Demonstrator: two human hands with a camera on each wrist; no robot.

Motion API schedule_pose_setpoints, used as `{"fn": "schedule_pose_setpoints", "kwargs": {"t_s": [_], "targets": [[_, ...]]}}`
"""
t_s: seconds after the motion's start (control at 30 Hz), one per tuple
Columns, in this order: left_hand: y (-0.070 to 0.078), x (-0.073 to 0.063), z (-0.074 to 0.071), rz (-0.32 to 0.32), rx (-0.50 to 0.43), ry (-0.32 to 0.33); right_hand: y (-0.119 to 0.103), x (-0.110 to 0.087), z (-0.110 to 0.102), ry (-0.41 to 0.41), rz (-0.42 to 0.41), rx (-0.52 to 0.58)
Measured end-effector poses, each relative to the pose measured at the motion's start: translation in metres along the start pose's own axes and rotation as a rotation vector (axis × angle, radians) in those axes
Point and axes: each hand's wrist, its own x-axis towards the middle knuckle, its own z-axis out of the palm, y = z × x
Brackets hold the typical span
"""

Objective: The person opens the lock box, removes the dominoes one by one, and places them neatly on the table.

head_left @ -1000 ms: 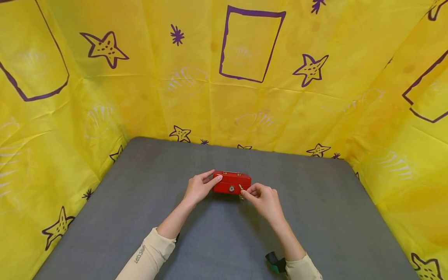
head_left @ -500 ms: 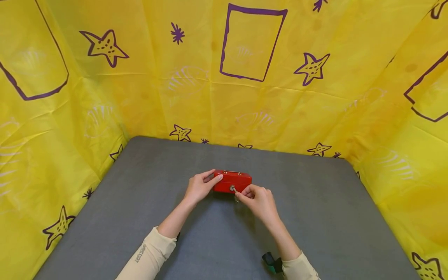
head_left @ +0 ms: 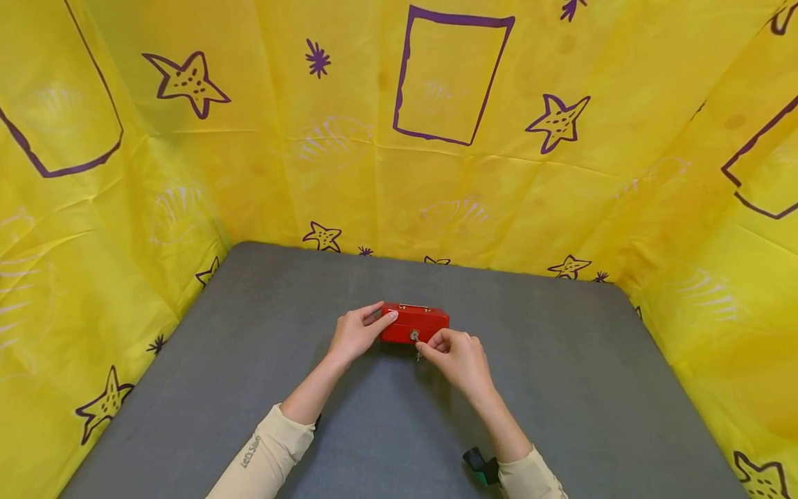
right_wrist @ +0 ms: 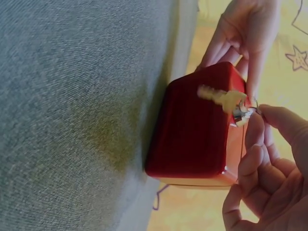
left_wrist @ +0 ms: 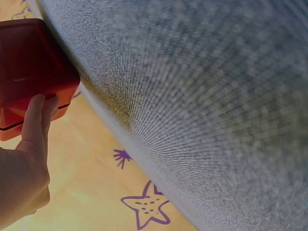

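A small red cash box (head_left: 414, 324) with a metal carry handle on its shut lid is near the middle of the table. Its front looks tipped up, the dark underside showing in the right wrist view. My left hand (head_left: 352, 337) grips its left end, thumb on the front and fingers behind. Thumb and index finger of my right hand (head_left: 461, 357) pinch a small key (right_wrist: 250, 111) at the round lock (head_left: 414, 335) on the front. How deep the key sits I cannot tell. A second key (right_wrist: 219, 97) dangles blurred from the same ring.
The grey table (head_left: 299, 291) reaches back to yellow cloth walls (head_left: 349, 187) printed with purple starfish and frames. A black strap or device (head_left: 480, 466) sits at my right wrist. Cream sleeves (head_left: 264, 450) cover both forearms.
My right hand has moved left, bringing the key from beside the lock to the lock itself. The dangling key has swung. The left hand and box have hardly moved.
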Motion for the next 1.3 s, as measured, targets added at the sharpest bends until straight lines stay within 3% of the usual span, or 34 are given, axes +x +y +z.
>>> {"fn": "schedule_pose_setpoints", "kwargs": {"t_s": [0.7, 0.97, 1.3], "targets": [[-0.001, 0.001, -0.001, 0.007, 0.018, -0.007, -0.008, 0.006, 0.004, -0.005, 0.026, 0.091], [0.000, 0.002, -0.001, 0.021, 0.015, 0.000, -0.005, 0.009, 0.007, 0.034, -0.001, 0.105], [0.001, 0.002, -0.001, 0.017, 0.013, -0.003, -0.004, 0.012, 0.009, 0.045, 0.023, 0.152]]}}
